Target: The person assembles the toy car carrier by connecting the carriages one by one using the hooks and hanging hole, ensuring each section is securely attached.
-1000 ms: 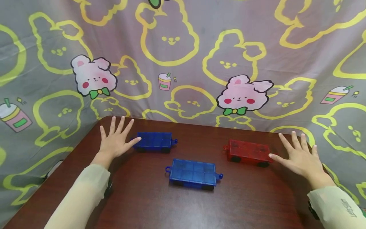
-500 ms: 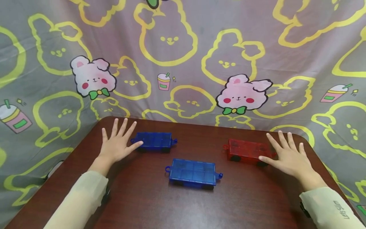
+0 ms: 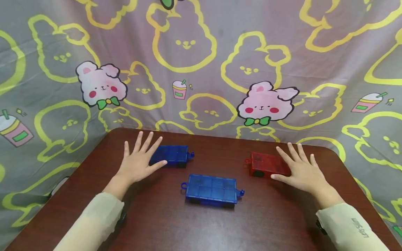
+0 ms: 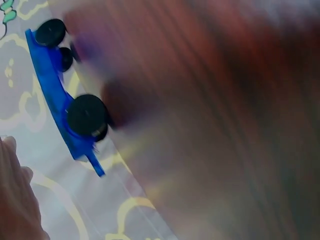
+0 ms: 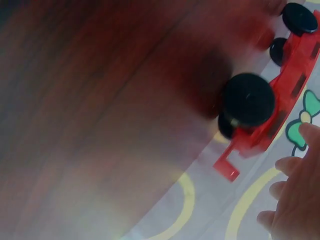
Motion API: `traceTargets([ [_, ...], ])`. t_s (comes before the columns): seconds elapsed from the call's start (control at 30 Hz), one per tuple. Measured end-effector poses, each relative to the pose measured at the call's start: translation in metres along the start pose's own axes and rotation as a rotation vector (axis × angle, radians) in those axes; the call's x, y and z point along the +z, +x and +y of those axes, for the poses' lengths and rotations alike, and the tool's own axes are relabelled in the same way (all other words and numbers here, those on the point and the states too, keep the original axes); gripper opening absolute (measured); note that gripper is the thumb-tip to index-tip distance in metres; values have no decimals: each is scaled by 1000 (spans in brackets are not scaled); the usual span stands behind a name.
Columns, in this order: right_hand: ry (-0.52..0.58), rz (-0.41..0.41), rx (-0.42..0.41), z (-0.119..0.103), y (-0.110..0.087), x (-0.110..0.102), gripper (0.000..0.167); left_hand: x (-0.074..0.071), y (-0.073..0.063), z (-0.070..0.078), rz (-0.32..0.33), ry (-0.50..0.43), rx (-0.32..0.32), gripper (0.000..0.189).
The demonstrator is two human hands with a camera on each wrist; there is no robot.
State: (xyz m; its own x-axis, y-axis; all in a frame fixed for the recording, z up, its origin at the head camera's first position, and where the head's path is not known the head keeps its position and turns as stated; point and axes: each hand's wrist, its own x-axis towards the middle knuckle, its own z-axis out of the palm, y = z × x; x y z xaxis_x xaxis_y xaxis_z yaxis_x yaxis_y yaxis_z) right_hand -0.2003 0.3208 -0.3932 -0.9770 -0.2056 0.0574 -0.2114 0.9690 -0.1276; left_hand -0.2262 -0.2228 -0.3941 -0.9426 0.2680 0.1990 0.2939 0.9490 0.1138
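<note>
My left hand [image 3: 136, 165], fingers spread, hovers at the near left of a blue toy car base [image 3: 172, 154], overlapping its left end in the head view. In the left wrist view that blue base shows its black wheels and a hitch. On the other side, my right hand [image 3: 303, 172] is also spread and empty, hiding the right end of a red toy car base [image 3: 268, 164]. The right wrist view shows the red base's wheels and a bent red hitch [image 5: 227, 167]. Between the hands, nearer to me, stands a second blue car base [image 3: 211, 189] with a ring at its left and a knob at its right.
A dark brown wooden table [image 3: 201, 226] bears all three bases. Behind it and along the sides hangs a grey curtain [image 3: 201, 83] printed with yellow bunny outlines. Something white [image 3: 59, 186] shows at the table's left edge.
Both hands have moved inward: the left one rightward over the far blue base's end, the right one leftward over the red base. The three bases have stayed in place.
</note>
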Motion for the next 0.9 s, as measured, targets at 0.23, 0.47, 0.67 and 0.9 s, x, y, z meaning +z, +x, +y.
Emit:
traceTargets([
  [0.23,27,-16,-58,-16,6,4,105,0,-1,22,3,-10,70,89],
  [0.47,57,-46,-98,-27,14,8,102,-2,-4,48,-41,-30,160,88],
  [0.67,81,-58,-122,-35,21,11,99,-1,-9,70,-62,-65,252,86],
  [0.9,97,-59,-158,-38,25,14,93,-2,-14,91,-160,-175,349,83],
])
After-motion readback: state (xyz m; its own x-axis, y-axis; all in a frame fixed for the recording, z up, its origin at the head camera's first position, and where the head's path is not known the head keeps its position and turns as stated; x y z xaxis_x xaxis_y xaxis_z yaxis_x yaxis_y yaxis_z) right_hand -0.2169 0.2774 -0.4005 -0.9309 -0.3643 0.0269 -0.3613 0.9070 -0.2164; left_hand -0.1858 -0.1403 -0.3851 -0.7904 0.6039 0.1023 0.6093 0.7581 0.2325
